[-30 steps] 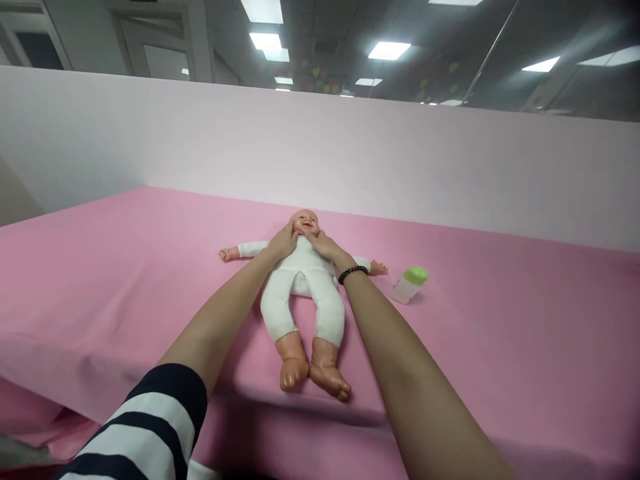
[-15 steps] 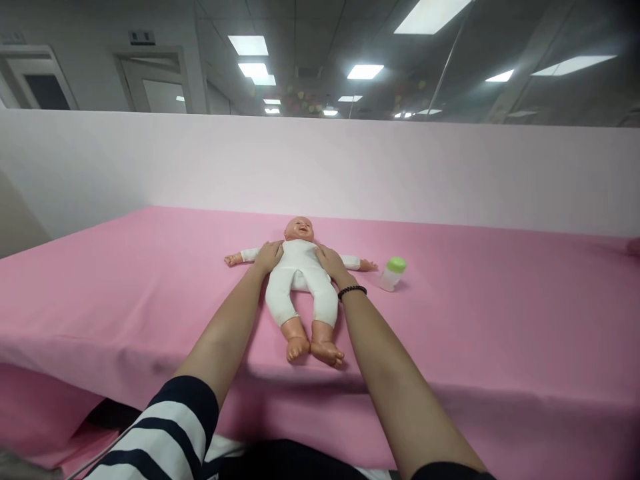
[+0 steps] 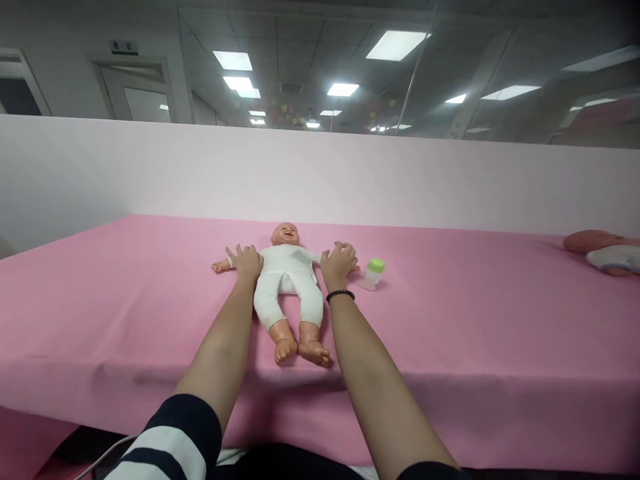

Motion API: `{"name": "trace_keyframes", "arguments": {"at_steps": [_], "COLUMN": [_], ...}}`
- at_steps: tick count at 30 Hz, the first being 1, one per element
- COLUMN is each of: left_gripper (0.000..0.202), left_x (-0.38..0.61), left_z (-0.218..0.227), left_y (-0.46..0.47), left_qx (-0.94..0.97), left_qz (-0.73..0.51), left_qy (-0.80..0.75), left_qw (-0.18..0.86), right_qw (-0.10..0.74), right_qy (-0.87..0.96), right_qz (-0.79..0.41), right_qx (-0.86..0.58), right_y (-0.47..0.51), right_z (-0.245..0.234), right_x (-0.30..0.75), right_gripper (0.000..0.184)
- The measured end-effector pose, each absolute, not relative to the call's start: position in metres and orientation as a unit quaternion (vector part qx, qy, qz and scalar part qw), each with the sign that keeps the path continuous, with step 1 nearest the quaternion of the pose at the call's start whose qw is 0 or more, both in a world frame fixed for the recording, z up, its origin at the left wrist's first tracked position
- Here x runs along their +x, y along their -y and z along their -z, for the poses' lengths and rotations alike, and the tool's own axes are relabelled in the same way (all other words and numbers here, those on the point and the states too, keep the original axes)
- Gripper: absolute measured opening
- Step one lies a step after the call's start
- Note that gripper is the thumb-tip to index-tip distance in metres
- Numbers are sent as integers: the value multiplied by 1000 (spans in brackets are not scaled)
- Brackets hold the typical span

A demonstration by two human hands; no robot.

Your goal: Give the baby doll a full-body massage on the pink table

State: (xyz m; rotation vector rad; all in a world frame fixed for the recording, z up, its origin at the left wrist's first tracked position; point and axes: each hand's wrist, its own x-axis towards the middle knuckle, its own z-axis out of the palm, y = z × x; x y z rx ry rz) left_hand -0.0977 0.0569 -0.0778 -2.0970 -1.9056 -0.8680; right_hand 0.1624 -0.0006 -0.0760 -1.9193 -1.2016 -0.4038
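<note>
A baby doll [image 3: 287, 267] in a white cloth body lies on its back on the pink-covered table [image 3: 450, 320]. Its head points away from me and its arms are spread. My left hand [image 3: 247, 262] rests over the doll's arm on the left, fingers spread. Over the arm on the other side is my right hand [image 3: 339, 262], its fingers apart and slightly bent, with a dark beaded bracelet [image 3: 341, 295] at the wrist. Just right of that hand stands a small bottle [image 3: 373, 274] with a green cap, leaning a little.
A second doll [image 3: 607, 252] lies at the far right of the table. Behind the table runs a low white wall [image 3: 320, 177] with glass above it. The table's front edge is close to my body.
Both hands have slid outward from the doll's chest and shoulders onto its arms, with fingers spreading. The view has turned right, bringing the second doll into sight.
</note>
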Motion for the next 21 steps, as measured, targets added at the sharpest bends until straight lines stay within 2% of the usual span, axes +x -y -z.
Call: {"name": "trace_keyframes", "arguments": {"at_steps": [5, 9, 13, 15, 18, 21], "left_gripper": [46, 46, 39, 38, 45, 55], "left_x": [-102, -106, -99, -88, -59, -26], "left_z": [77, 78, 72, 60, 32, 8], "left_y": [-53, -52, -45, -41, -34, -23], "left_qx": [-665, -669, -681, -671, -617, -583], "left_qz": [302, 310, 418, 503, 616, 606], "left_qy": [681, 675, 602, 542, 437, 341], "left_qw": [54, 31, 3, -58, -220, -421], "right_qw": [442, 468, 502, 519, 496, 446], "right_qy": [397, 461, 403, 333, 301, 384], "right_qz": [104, 163, 183, 171, 128, 59], "right_qx": [-798, -737, -743, -768, -804, -806], "right_y": [7, 11, 26, 34, 37, 29], "right_z": [80, 60, 34, 29, 31, 36], "right_x": [180, 174, 176, 186, 197, 186], "right_gripper": [42, 46, 59, 62, 52, 52]}}
